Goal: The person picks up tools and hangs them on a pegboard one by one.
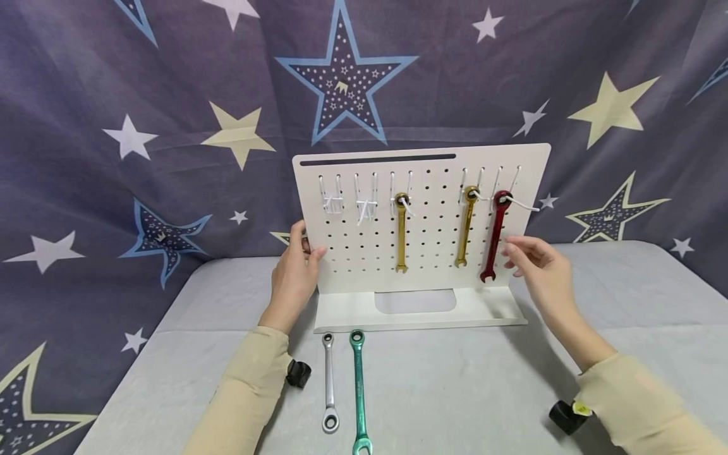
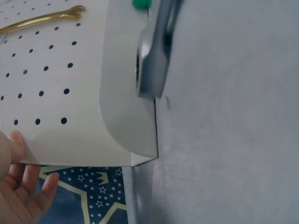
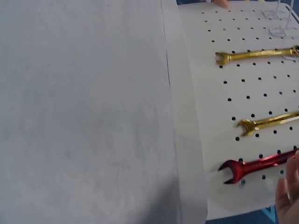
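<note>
A white pegboard stand (image 1: 347,281) stands upright on the table. My left hand (image 1: 292,278) grips its left edge, thumb on the front face and fingers behind, as the left wrist view also shows. On the right side, my right hand (image 1: 543,278) is beside the red wrench (image 1: 496,237), its loosely bent fingertips close to the shaft. That wrench hangs from a hook, ring end up. Two gold wrenches, one in the middle (image 1: 401,237) and one nearer the red wrench (image 1: 467,227), hang likewise.
In front of the stand, a silver wrench (image 1: 329,379) and a longer green wrench (image 1: 359,385) lie side by side on the grey-white tabletop (image 1: 455,385). White hooks (image 1: 366,205) without tools stick out at the board's upper left. A star-patterned cloth (image 1: 455,95) hangs behind.
</note>
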Demonstrator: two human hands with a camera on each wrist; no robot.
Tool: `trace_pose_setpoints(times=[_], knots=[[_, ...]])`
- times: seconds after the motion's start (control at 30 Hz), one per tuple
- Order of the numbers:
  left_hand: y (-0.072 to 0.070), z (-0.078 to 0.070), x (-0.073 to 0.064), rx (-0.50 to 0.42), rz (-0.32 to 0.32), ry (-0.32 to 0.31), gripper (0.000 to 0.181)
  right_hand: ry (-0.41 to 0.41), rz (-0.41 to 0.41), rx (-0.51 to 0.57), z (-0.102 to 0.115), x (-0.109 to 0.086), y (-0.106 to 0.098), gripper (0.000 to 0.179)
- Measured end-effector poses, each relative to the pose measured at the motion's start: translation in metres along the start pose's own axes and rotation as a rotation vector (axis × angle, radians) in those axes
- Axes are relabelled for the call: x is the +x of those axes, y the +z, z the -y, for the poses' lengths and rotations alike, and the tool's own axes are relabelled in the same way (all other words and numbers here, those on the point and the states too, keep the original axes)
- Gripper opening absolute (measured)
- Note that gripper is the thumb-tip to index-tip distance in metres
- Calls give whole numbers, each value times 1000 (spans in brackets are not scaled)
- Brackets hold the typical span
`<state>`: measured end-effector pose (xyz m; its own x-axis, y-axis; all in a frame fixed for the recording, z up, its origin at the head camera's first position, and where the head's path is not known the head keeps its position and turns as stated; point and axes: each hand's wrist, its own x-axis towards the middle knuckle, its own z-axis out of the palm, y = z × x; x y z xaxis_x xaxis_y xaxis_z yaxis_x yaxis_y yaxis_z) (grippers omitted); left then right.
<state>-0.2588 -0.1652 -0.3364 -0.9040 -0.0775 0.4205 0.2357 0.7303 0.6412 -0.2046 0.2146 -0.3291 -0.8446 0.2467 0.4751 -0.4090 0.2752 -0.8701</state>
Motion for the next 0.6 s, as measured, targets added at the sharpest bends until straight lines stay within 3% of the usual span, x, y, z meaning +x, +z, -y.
trace_pose_setpoints(times=[0.13,0.37,0.6], knots=[[0,0,0,0,-1,-1,58,71,-72,6,-1,3,-9,10],[0,0,0,-1,5,-3,57,209,-273,99,-2,15,-14,6],[0,0,0,-6,6,-7,58,178,-342,105,-10,27,-6,14]])
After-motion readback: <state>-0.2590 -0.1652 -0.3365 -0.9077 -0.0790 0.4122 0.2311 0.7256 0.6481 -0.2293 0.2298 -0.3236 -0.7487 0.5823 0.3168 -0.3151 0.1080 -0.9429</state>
